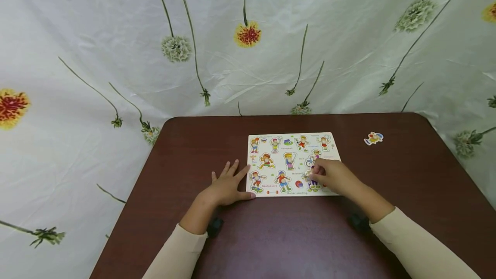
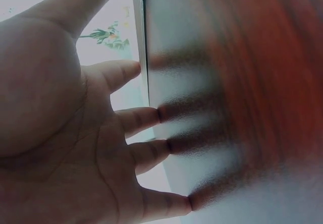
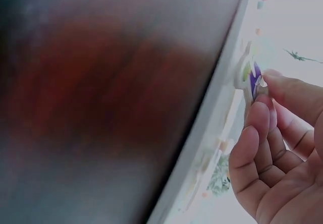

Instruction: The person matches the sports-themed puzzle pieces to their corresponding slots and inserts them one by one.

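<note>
A white puzzle board (image 1: 293,137) with cartoon sports figures lies flat on the dark brown table (image 1: 271,240). My left hand (image 1: 228,185) rests flat on the table with straight fingers, its fingertips (image 2: 176,143) touching the tabletop beside the board's left edge (image 2: 144,57). My right hand (image 1: 334,175) sits over the board's lower right part. In the right wrist view its thumb and forefinger pinch a small puzzle piece (image 3: 254,77) with a purple patch, held just at the board's surface (image 3: 217,128). One loose puzzle piece (image 1: 373,138) lies on the table to the right of the board.
A white cloth with printed flowers (image 1: 248,33) hangs behind the table and around its sides. The table's far edge (image 1: 294,115) runs just behind the board. Bare tabletop lies in front of the board and on both sides.
</note>
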Action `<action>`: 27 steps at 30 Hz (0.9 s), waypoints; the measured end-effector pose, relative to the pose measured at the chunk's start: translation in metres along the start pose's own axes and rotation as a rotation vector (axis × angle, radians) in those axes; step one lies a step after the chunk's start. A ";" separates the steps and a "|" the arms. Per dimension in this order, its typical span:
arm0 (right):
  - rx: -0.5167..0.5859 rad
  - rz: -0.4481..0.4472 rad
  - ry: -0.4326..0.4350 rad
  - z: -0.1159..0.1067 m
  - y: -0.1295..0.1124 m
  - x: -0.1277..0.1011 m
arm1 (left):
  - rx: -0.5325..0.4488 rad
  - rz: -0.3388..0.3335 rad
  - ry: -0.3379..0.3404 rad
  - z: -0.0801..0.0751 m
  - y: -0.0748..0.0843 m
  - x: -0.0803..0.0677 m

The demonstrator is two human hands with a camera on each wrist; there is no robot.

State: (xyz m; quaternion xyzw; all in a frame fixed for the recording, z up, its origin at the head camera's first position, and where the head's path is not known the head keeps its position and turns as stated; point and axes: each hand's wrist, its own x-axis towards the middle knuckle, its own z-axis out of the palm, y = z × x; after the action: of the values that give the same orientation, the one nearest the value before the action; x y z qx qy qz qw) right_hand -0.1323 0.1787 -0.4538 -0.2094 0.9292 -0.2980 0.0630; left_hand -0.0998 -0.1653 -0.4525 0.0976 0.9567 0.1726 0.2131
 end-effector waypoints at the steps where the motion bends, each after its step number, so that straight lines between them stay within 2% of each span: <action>1: -0.010 -0.007 -0.002 0.001 0.000 0.001 | -0.001 -0.001 0.000 0.000 0.000 0.000; 17: -0.089 0.011 -0.073 0.009 -0.008 0.007 | 0.005 0.002 -0.002 -0.001 0.002 0.000; 27: -0.085 0.002 -0.105 0.010 -0.007 0.008 | 0.003 0.001 -0.004 -0.001 0.001 0.000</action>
State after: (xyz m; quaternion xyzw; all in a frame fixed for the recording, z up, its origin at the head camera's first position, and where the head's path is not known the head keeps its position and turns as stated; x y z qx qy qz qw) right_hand -0.1348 0.1647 -0.4580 -0.2261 0.9367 -0.2468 0.1031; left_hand -0.0998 -0.1645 -0.4513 0.0988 0.9564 0.1713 0.2148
